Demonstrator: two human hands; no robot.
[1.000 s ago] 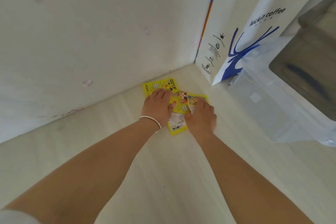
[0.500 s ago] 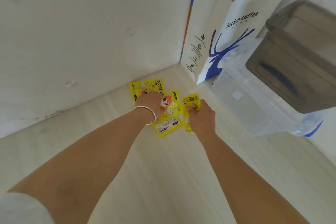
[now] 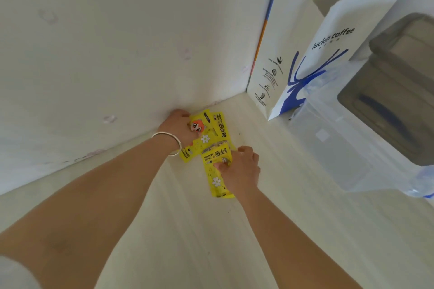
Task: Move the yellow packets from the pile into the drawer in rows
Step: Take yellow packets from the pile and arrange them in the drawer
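The left hand (image 3: pixel 176 127), just above the frame's centre, has its fingers curled onto the far yellow packets (image 3: pixel 206 131), pressing them toward the base of the white wall (image 3: pixel 94 54), probably to keep that group squared against the edge as the start of a row. A silver bangle (image 3: pixel 170 143) sits on its wrist. Slightly lower and to the right, the right hand (image 3: pixel 239 171) pinches the near packet (image 3: pixel 215 176) between thumb and bent fingers, gripping its right edge; the packet lies lengthwise on the pale floor surface (image 3: pixel 258 230), its upper end overlapping the far group. That grip looks suited to sliding or straightening it in line with the others.

All the packets seen lie together at centre frame, near the corner where wall meets floor surface. Whether this surface is the drawer itself cannot be told. In the upper right stands a white paper bag (image 3: pixel 328 49) with blue print, and right of it a translucent plastic bag (image 3: pixel 347 138) and a grey bin (image 3: pixel 399 91), well apart from the hands.
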